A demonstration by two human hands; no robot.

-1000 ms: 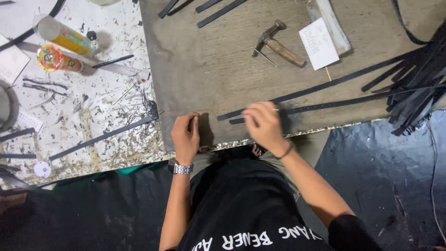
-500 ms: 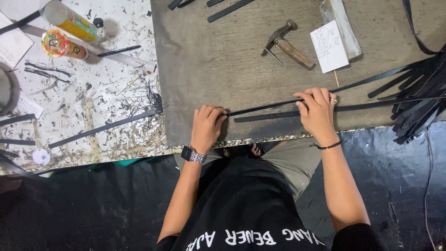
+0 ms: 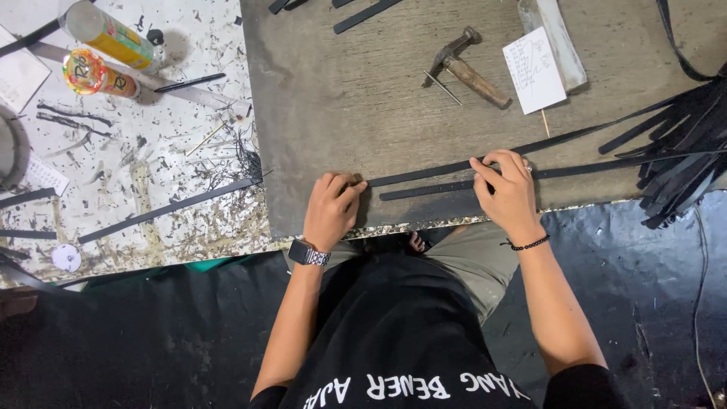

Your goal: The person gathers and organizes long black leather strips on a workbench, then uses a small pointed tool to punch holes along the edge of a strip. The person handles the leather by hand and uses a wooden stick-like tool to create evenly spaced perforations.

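Observation:
Two long black strips (image 3: 432, 173) lie side by side on a grey-brown board (image 3: 363, 98). My left hand (image 3: 332, 210), with a watch on its wrist, presses down on the left end of the upper strip. My right hand (image 3: 509, 189) pinches the strips further right, fingers curled over them. The strips run on to the right into a heap of black strips (image 3: 678, 159) at the board's right edge.
A hammer (image 3: 468, 64), a nail, a white paper note (image 3: 535, 70) and a pale flat bar lie at the back of the board. To the left, a littered white table (image 3: 113, 151) holds two cans (image 3: 102, 53), a pen and loose black strips. Black sheeting covers the floor.
My right hand slid right along the strips and then came slightly back. My left hand shifted to the strip's left end and stayed there.

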